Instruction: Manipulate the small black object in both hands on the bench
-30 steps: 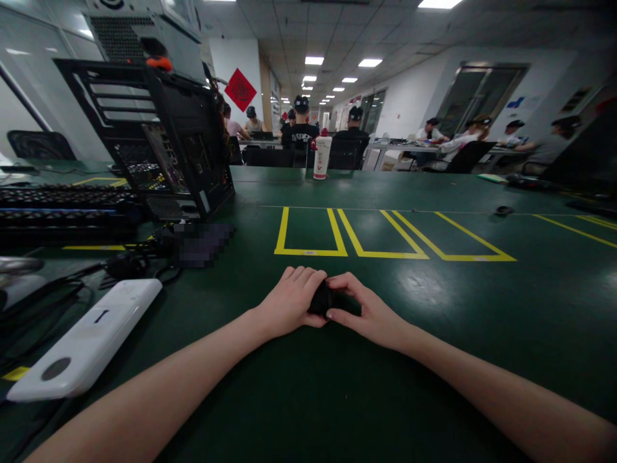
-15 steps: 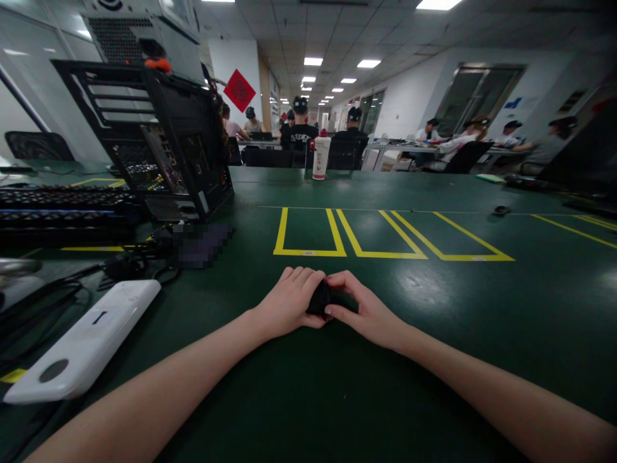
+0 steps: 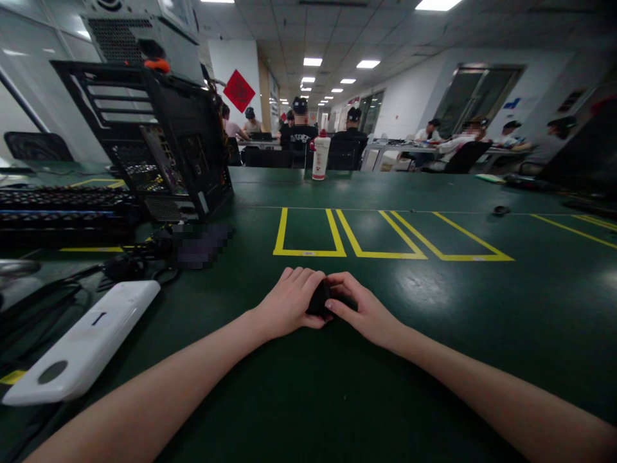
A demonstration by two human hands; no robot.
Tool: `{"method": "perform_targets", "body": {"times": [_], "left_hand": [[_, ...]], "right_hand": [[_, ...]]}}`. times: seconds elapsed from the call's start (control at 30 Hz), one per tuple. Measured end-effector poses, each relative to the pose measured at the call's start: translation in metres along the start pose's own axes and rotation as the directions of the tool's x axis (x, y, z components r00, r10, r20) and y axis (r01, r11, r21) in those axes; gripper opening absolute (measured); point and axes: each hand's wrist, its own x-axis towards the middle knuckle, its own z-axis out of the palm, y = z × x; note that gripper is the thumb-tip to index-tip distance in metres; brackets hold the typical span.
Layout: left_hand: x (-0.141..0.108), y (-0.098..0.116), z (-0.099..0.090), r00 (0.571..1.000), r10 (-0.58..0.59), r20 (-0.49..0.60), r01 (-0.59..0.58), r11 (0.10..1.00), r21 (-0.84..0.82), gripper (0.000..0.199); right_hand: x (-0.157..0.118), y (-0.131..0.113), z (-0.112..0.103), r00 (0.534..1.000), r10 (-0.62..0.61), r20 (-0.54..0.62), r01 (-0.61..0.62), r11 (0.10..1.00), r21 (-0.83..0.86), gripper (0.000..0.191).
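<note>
Just above the green table [image 3: 308, 399], in the middle of the view, a small black rounded object [image 3: 319, 299] sits between my two hands. Its kind does not show, since fingers cover much of it. My left hand [image 3: 292, 299] wraps round its left side, fingers over the far side and thumb on the near side. On the right, my right hand [image 3: 364, 308] pinches at its edge with thumb and curled index finger.
Yellow tape outlines [image 3: 310, 253] lie beyond my hands. To the left are a black computer case [image 3: 168, 141], cables and a white elongated device [image 3: 87, 341]. A white and red bottle [image 3: 321, 157] stands at the back. Several people sit at farther tables.
My right thumb has shifted slightly up on the black object. Otherwise both hands stay in the same place.
</note>
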Motion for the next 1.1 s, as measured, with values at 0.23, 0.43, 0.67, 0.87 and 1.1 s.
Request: {"method": "perform_targets", "body": {"times": [0.23,0.43,0.67,0.87,1.1], "left_hand": [[-0.0002,-0.0005,0.0010,1.000,-0.018,-0.017,0.018,1.000,0.002,0.059],[-0.0002,0.0010,-0.0045,1.000,-0.011,0.008,0.012,0.999,-0.030,0.054],[-0.0006,0.0009,-0.0044,1.000,-0.010,0.014,0.010,1.000,-0.010,0.055],[-0.0002,0.0002,0.0001,1.000,-0.021,-0.009,0.022,1.000,0.008,0.056],[-0.0002,0.0000,-0.0008,1.000,-0.015,-0.006,0.015,1.000,-0.012,0.056]], "right_hand": [[-0.0021,0.0015,-0.0035,0.996,-0.086,-0.009,0.085,0.989,-0.117,0.028],[0.0000,-0.0020,-0.0012,1.000,-0.001,-0.017,0.001,1.000,0.002,0.020],[-0.0001,0.0001,-0.0023,0.999,-0.025,0.020,0.026,0.999,-0.028,0.028],[0.0004,0.0012,-0.0023,0.999,-0.036,0.000,0.036,0.999,-0.026,0.021],[0.0018,0.0008,-0.0012,1.000,0.007,-0.002,-0.007,1.000,-0.003,0.026]]}}
